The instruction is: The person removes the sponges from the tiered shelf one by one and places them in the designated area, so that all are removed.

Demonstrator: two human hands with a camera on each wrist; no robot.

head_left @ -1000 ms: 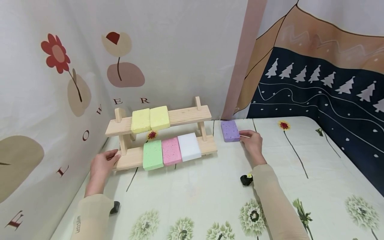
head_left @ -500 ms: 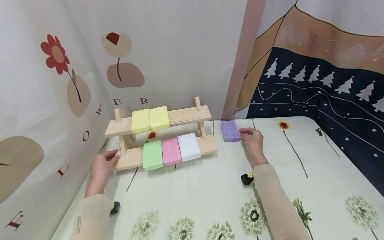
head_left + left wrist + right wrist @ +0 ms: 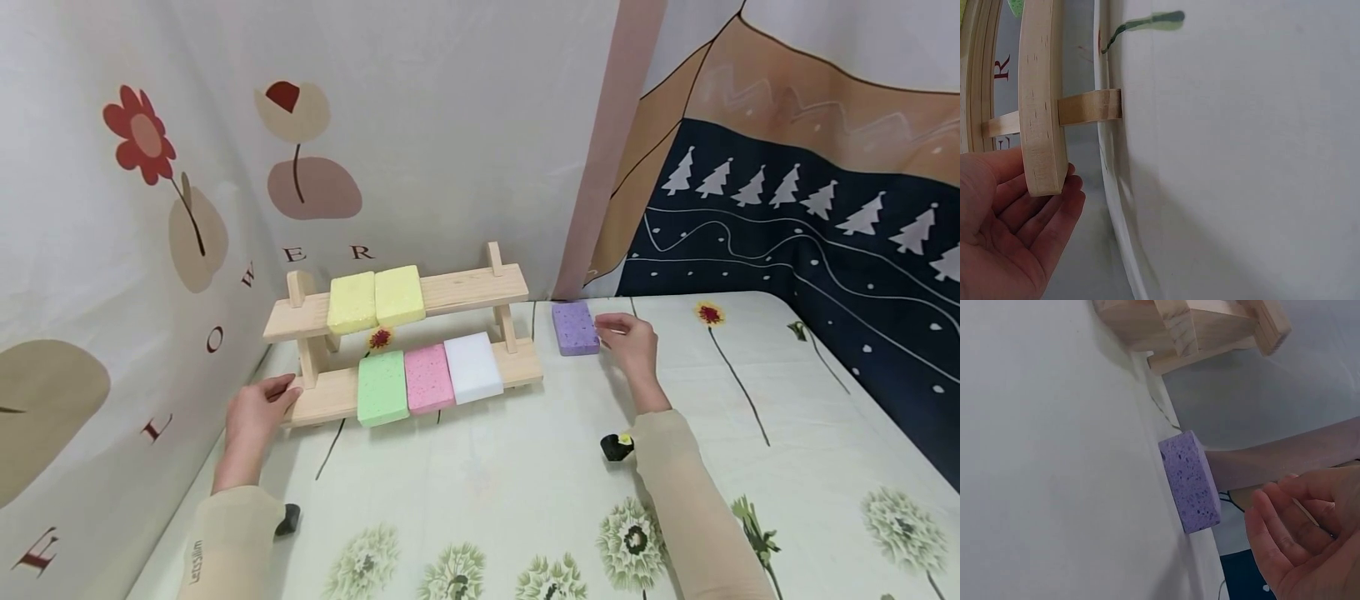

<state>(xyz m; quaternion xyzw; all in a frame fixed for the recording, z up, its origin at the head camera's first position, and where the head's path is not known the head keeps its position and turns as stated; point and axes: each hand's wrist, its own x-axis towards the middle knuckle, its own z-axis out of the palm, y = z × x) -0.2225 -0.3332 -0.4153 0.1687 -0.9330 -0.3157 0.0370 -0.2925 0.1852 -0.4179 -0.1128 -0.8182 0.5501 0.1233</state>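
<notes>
- The right hand (image 3: 632,346) had just been raised slightly; its fingers were loosely bent, and nothing was held.
- The purple sponge (image 3: 575,327) was left unmoved on the counter (image 3: 525,467), right of the wooden rack (image 3: 476,287); its placing, it seemed, was not being adjusted.
- The rack's left end was still gripped by the left hand (image 3: 255,408).

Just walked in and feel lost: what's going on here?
A person's left hand holds the left end of the lower shelf of a wooden rack. Their right hand is beside a purple sponge on the table, not touching it. Two yellow sponges lie on the upper shelf; a green sponge, pink sponge and white sponge lie on the lower.
</notes>
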